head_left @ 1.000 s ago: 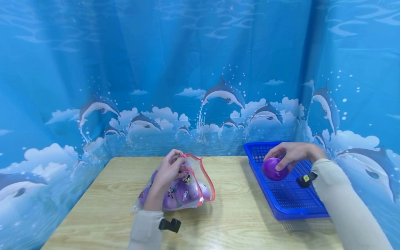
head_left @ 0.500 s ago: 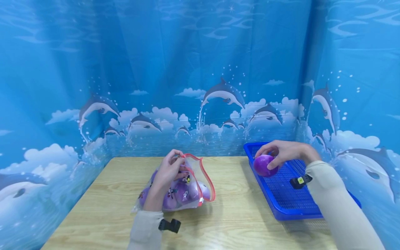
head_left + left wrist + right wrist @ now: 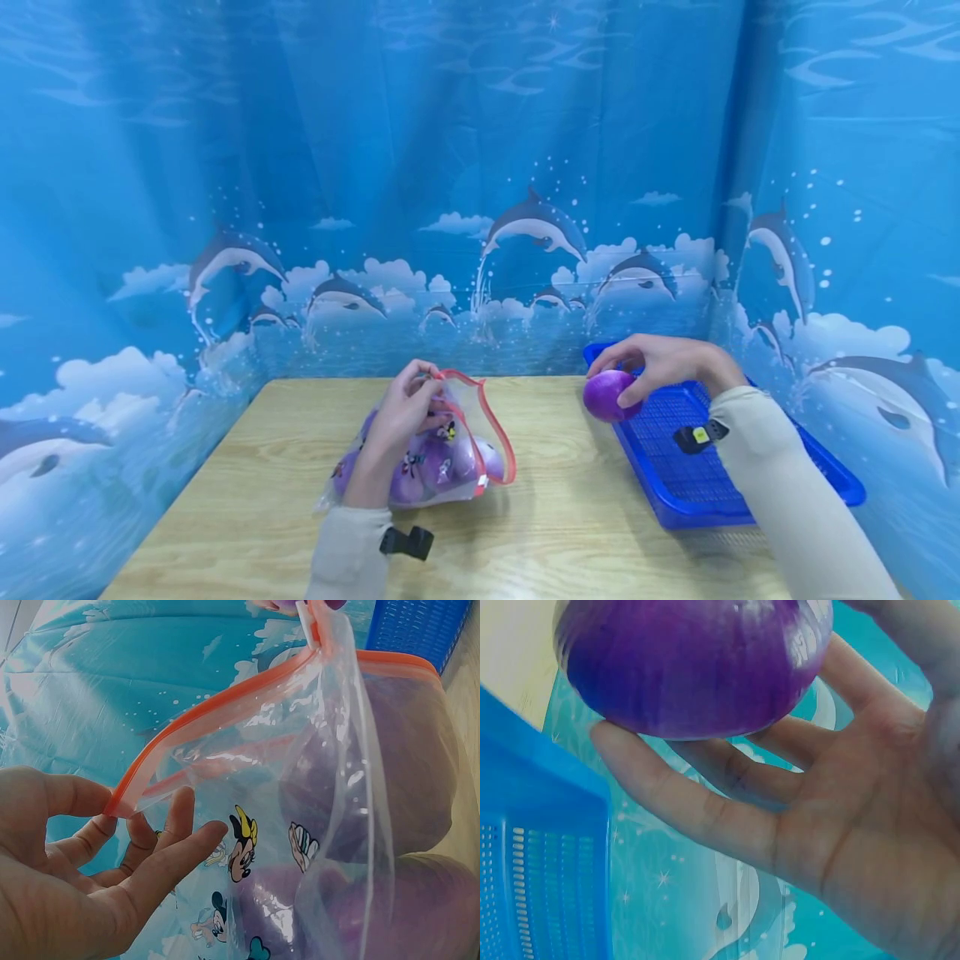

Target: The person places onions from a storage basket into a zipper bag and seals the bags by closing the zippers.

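Note:
My left hand [image 3: 403, 410] pinches the red zip edge of a clear zip bag [image 3: 492, 410] between thumb and fingers. The bag sits on the table with its mouth facing right. Inside lie several purple onions [image 3: 438, 468], and cartoon figures are printed on the plastic. In the left wrist view the zip edge [image 3: 161, 735] slants up from my fingertips. My right hand [image 3: 667, 363] grips a glossy purple onion [image 3: 606, 395] from above, held up over the left rim of the blue basket. The right wrist view shows its streaked underside [image 3: 694, 671] between curved fingers.
A blue plastic basket [image 3: 705, 515] with perforated sides stands on the right of the wooden table [image 3: 247, 500]. Blue dolphin curtains [image 3: 450, 167] hang behind the table and along both sides.
My right hand has carried the onion leftward from over the middle of the basket to its left rim. The left hand and the bag have stayed in place.

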`<state>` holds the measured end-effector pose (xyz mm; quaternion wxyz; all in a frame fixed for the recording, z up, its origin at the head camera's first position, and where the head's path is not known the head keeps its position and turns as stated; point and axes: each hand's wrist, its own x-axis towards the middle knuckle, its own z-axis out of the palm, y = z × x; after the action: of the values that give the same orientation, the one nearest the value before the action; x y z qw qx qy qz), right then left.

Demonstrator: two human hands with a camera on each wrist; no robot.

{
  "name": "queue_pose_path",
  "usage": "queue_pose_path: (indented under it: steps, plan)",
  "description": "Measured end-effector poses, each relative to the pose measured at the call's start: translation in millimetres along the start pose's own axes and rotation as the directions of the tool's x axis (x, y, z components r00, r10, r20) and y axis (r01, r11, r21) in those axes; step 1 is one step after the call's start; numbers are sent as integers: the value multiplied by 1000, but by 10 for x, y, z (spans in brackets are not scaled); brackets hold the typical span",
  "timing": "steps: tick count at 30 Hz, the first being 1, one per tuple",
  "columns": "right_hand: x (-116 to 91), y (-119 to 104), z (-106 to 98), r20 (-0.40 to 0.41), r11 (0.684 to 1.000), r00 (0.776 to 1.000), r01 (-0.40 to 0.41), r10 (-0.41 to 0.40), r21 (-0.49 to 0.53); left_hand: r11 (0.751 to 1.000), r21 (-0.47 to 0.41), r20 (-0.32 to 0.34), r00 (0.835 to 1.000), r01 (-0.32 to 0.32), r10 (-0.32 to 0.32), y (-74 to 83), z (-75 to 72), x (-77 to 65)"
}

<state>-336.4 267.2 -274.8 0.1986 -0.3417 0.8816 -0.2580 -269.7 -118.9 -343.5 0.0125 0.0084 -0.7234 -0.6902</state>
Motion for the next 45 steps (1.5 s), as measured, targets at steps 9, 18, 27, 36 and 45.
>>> queue_pose_path:
  steps: [9,18,27,36,45]
  plan:
    - [143,-113,81,-2,999,999,47,-47,11,1000,4,8,1000,-13,13,-3,-2,-9]
    - [273,-249,192,-5,995,996,92,-92,27,1000,3,8,1000,-2,2,-6,5,0]
    - [393,-361,321,-22,994,994,103,-103,39,1000,4,8,1000,-4,4,-8,13,4]
    - [518,-455,499,-74,995,993,96,-95,18,1000,12,5,1000,-4,3,-9,28,13]
    - [587,-545,660,-90,987,983,162,-159,23,1000,5,6,1000,-8,8,-21,36,10]
